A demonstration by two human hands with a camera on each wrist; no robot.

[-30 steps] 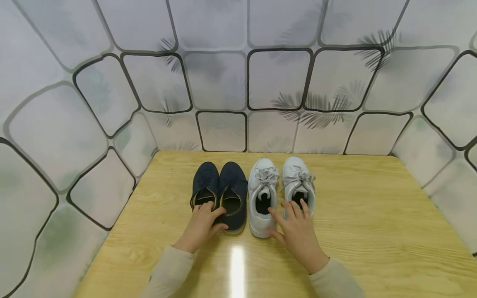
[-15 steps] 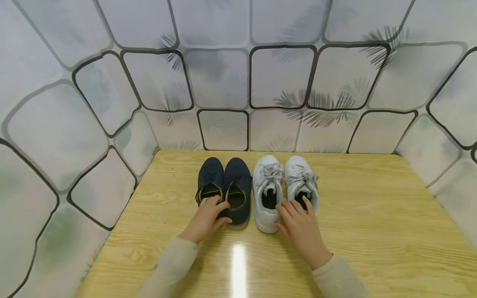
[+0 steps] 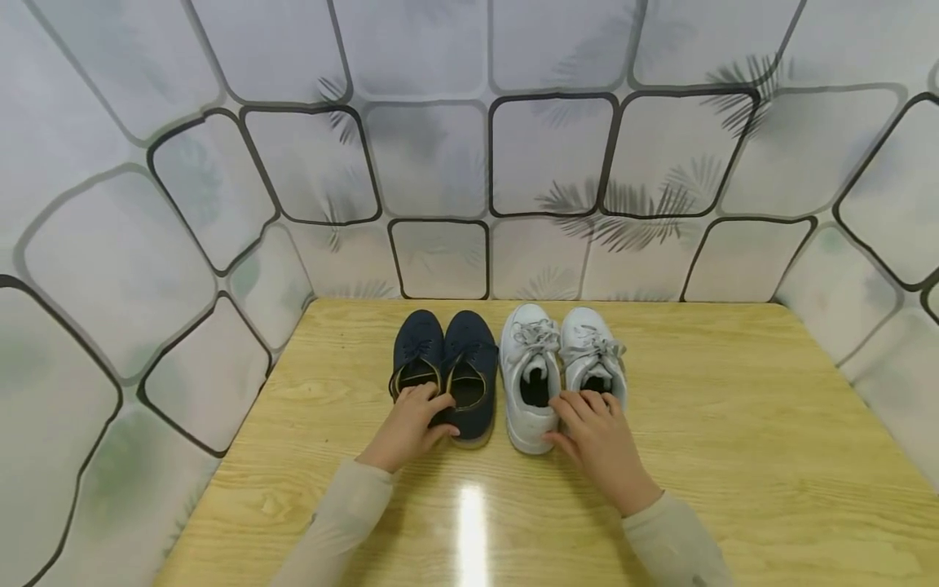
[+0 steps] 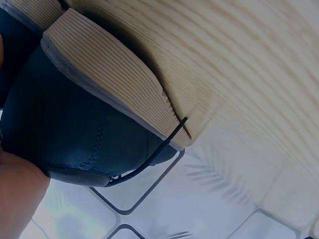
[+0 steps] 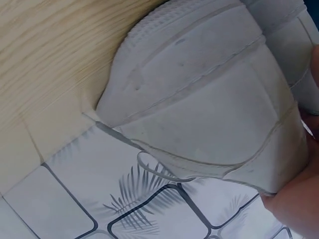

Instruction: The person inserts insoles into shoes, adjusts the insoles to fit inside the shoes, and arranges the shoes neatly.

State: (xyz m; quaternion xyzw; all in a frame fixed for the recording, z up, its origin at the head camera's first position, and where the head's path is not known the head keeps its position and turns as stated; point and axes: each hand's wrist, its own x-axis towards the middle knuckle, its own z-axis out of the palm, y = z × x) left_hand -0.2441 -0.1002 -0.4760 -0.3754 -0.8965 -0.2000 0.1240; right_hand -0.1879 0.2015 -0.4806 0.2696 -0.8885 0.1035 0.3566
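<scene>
Side by side on the wooden table stand a left navy lace-up shoe [image 3: 416, 338], a right navy shoe [image 3: 469, 334], a left white sneaker [image 3: 519, 326] and a right white sneaker [image 3: 584, 324], toes toward the back. My left hand [image 3: 409, 425] grips the navy pair at the heels, fingers over the left shoe's collar and thumb at the right shoe's heel. Likewise my right hand [image 3: 600, 447] holds the white pair, thumb by the left sneaker's heel. The left wrist view shows the navy shoe's ribbed sole [image 4: 109, 64]; in the right wrist view fingers meet the white heel [image 5: 291, 159].
Around the back and sides of the table [image 3: 734, 424] rises a pale patterned wall covering [image 3: 433, 155] with dark outlines and leaf prints. A bright light reflection lies on the tabletop near the front.
Both pairs have shifted slightly right and toward the back, the hands moving with them. My right hand's fingers have closed in over the white sneakers' heels.
</scene>
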